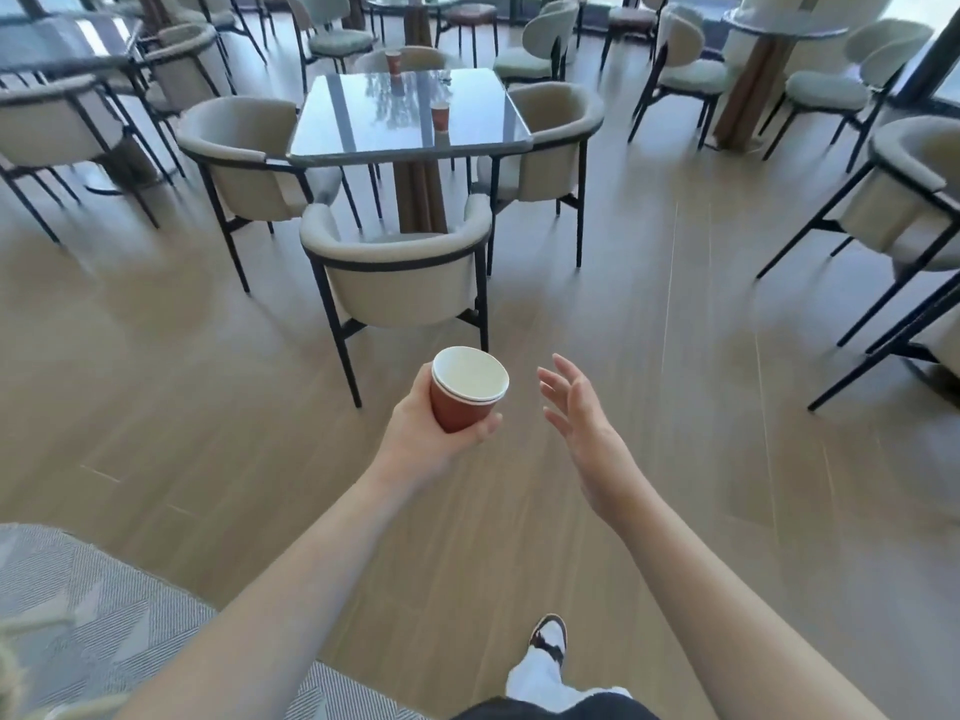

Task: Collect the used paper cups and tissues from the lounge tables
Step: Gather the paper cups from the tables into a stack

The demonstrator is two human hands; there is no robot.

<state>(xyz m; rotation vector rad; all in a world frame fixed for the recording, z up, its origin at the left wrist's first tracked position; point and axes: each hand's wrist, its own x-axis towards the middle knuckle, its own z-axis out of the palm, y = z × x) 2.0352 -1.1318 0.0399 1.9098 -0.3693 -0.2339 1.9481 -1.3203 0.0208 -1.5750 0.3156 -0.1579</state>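
The left hand (431,426) grips a stack of red-brown paper cups with white insides (465,392), its fingers curled round the lower wall; two white rims show one inside the other at the top, so at least two cups are nested. The stack is held upright, tilted slightly away, out in front of the body above the pale wood-plank floor (675,407). The right hand (582,413) hangs beside it, apart from the cups, its fingers spread and relaxed with nothing in them.

Ahead stands a square dark glossy glass surface on a brown pedestal (363,116), ringed by four beige upholstered armchairs with black metal legs, the nearest (397,283) with its back to the camera. On that surface two more red-brown paper cups stand upright: one near the right edge (440,115) and one at the far edge (394,61). More tables and chairs of the same kind fill the room behind and to both sides, blurred. A grey patterned carpet (93,605) lies at lower left, and one foot in a dark-and-white shoe (548,636) steps on the floor below
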